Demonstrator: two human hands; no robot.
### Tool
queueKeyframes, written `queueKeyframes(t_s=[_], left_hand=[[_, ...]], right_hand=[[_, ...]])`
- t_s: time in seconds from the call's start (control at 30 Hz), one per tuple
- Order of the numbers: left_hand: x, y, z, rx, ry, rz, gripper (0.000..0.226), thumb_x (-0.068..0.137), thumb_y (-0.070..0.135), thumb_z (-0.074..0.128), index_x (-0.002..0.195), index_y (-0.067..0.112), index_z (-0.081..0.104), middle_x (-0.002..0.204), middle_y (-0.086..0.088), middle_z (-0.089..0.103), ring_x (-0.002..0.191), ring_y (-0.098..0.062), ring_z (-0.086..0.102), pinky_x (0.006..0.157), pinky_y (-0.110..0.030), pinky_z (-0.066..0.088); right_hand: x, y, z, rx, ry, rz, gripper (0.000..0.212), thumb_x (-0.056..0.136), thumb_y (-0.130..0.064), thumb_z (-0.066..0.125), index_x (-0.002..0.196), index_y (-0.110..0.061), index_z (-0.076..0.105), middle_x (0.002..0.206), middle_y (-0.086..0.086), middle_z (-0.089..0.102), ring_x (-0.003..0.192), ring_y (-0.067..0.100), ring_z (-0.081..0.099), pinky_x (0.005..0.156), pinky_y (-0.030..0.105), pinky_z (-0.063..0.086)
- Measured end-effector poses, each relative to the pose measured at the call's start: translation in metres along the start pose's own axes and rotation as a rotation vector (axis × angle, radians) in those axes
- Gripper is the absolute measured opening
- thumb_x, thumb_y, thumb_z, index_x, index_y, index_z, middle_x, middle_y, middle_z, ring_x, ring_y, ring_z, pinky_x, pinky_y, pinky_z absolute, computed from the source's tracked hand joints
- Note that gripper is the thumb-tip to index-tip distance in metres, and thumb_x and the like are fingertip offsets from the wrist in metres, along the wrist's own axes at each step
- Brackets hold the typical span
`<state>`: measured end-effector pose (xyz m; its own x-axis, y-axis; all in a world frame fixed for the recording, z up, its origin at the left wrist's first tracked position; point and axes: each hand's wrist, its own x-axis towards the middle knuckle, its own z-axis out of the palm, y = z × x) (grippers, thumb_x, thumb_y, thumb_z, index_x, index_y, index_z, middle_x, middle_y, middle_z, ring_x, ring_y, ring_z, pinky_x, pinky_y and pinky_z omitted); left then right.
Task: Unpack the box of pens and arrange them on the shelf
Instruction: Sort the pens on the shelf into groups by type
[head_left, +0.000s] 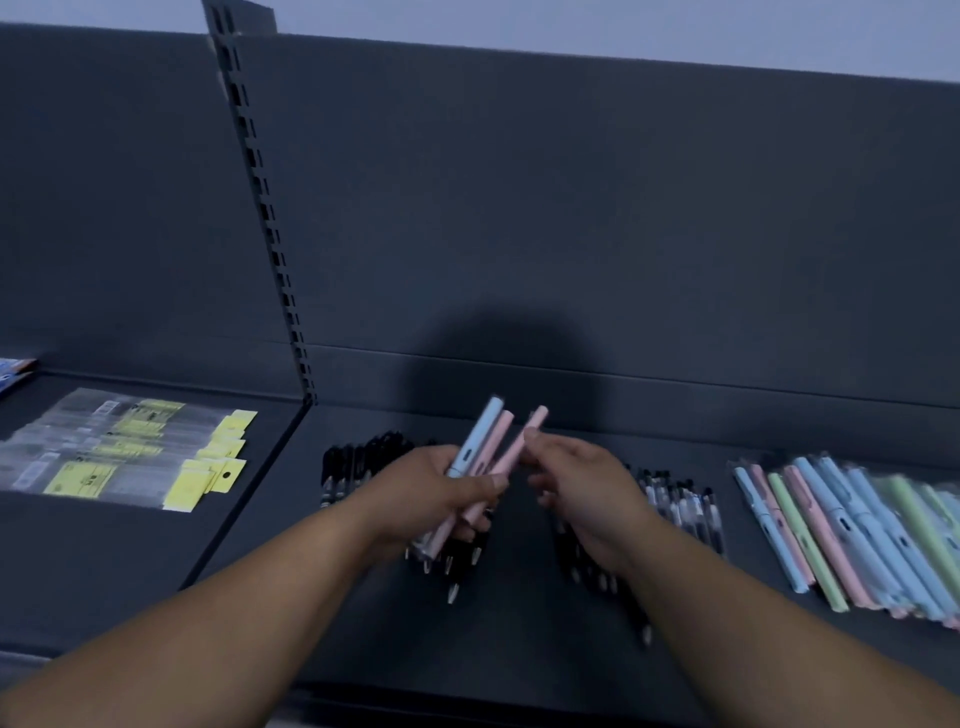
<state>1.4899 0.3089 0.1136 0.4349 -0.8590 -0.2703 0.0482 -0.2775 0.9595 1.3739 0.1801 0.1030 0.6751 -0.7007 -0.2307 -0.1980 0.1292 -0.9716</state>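
Note:
My left hand grips a small bunch of pastel pens, one blue and two pink, held tilted above the dark shelf. My right hand pinches the rightmost pink pen near its upper end. Under both hands lie black pens in a row on the shelf. A row of wrapped pastel pens in blue, pink and green lies at the right. No box is in view.
Clear packets with yellow labels lie on the neighbouring shelf at the left. A slotted upright divides the two bays. The dark back panel rises behind. A blue package corner shows at the far left.

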Motion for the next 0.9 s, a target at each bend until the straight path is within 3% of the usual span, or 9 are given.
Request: queueKeyframes(t_s=[0.07, 0.17, 0.37, 0.43, 0.5, 0.63, 0.73, 0.83, 0.9], left_hand=[[0.000, 0.009, 0.020, -0.015, -0.062, 0.003, 0.013, 0.090, 0.024, 0.064, 0.096, 0.012, 0.063, 0.068, 0.002, 0.068, 0.063, -0.013, 0.067, 0.055, -0.023, 0.054], [0.004, 0.017, 0.046, -0.002, -0.071, 0.000, 0.018, 0.094, 0.029, 0.057, 0.101, 0.013, 0.063, 0.069, 0.001, 0.068, 0.066, -0.016, 0.069, 0.056, -0.024, 0.053], [0.029, 0.032, 0.123, 0.106, 0.101, -0.060, 0.030, 0.096, 0.033, 0.049, 0.104, 0.008, 0.063, 0.072, -0.007, 0.064, 0.054, -0.011, 0.060, 0.053, -0.024, 0.053], [0.039, 0.037, 0.154, 0.178, 0.164, -0.084, 0.037, 0.097, 0.040, 0.042, 0.092, 0.010, 0.063, 0.056, 0.002, 0.060, 0.043, -0.008, 0.054, 0.045, -0.017, 0.046], [0.050, 0.045, 0.189, 0.230, 0.214, -0.072, 0.038, 0.097, 0.035, 0.037, 0.080, 0.010, 0.060, 0.054, 0.000, 0.057, 0.044, -0.012, 0.051, 0.045, -0.018, 0.043], [0.077, 0.059, 0.260, 0.383, 0.158, 0.111, 0.020, 0.100, 0.025, 0.038, 0.097, 0.016, 0.057, 0.076, -0.002, 0.062, 0.058, -0.005, 0.057, 0.056, -0.017, 0.046], [0.099, 0.066, 0.303, 0.683, 0.126, 0.331, 0.024, 0.099, 0.026, 0.044, 0.122, 0.022, 0.052, 0.102, -0.001, 0.062, 0.088, -0.015, 0.059, 0.069, -0.023, 0.042], [0.112, 0.070, 0.338, 0.793, 0.075, 0.558, 0.026, 0.098, 0.014, 0.046, 0.120, 0.015, 0.060, 0.113, -0.003, 0.060, 0.102, -0.018, 0.056, 0.086, -0.029, 0.043], [0.118, 0.068, 0.355, 0.846, 0.006, 0.714, 0.028, 0.090, -0.004, 0.048, 0.110, 0.005, 0.066, 0.115, -0.008, 0.062, 0.108, -0.022, 0.056, 0.097, -0.028, 0.039]], right_hand=[[-0.001, -0.007, -0.021, 0.111, -0.041, 0.059, 0.025, 0.090, -0.033, 0.065, 0.100, -0.011, 0.070, 0.082, 0.001, 0.065, 0.066, 0.011, 0.052, 0.060, 0.026, 0.042], [-0.003, -0.009, -0.048, 0.195, -0.086, 0.076, 0.017, 0.091, -0.027, 0.063, 0.095, -0.012, 0.069, 0.071, -0.003, 0.062, 0.057, 0.008, 0.050, 0.053, 0.023, 0.042], [-0.008, -0.008, -0.140, 0.327, -0.048, 0.061, 0.013, 0.093, -0.020, 0.060, 0.088, -0.011, 0.066, 0.065, 0.002, 0.063, 0.053, 0.009, 0.058, 0.048, 0.022, 0.049], [-0.010, -0.007, -0.181, 0.344, -0.035, 0.054, 0.012, 0.094, -0.020, 0.058, 0.089, -0.012, 0.064, 0.065, 0.002, 0.065, 0.057, 0.012, 0.062, 0.052, 0.024, 0.052], [-0.011, -0.008, -0.226, 0.348, -0.004, 0.032, 0.011, 0.094, -0.019, 0.057, 0.087, -0.012, 0.062, 0.065, 0.001, 0.066, 0.061, 0.014, 0.065, 0.056, 0.025, 0.054], [-0.013, -0.005, -0.312, 0.254, 0.166, -0.132, 0.008, 0.093, -0.020, 0.059, 0.094, -0.015, 0.065, 0.081, 0.004, 0.071, 0.074, 0.016, 0.070, 0.068, 0.028, 0.055], [-0.020, 0.002, -0.363, 0.031, 0.332, -0.290, 0.009, 0.090, -0.022, 0.062, 0.093, -0.026, 0.069, 0.086, -0.002, 0.074, 0.081, 0.013, 0.070, 0.073, 0.026, 0.055], [-0.033, 0.016, -0.395, -0.325, 0.461, -0.477, 0.014, 0.090, -0.022, 0.060, 0.087, -0.035, 0.066, 0.078, -0.014, 0.070, 0.065, -0.003, 0.061, 0.053, 0.006, 0.042], [-0.040, 0.027, -0.409, -0.496, 0.445, -0.623, 0.020, 0.088, -0.015, 0.062, 0.087, -0.036, 0.064, 0.089, -0.017, 0.065, 0.074, -0.008, 0.058, 0.060, 0.002, 0.039]])
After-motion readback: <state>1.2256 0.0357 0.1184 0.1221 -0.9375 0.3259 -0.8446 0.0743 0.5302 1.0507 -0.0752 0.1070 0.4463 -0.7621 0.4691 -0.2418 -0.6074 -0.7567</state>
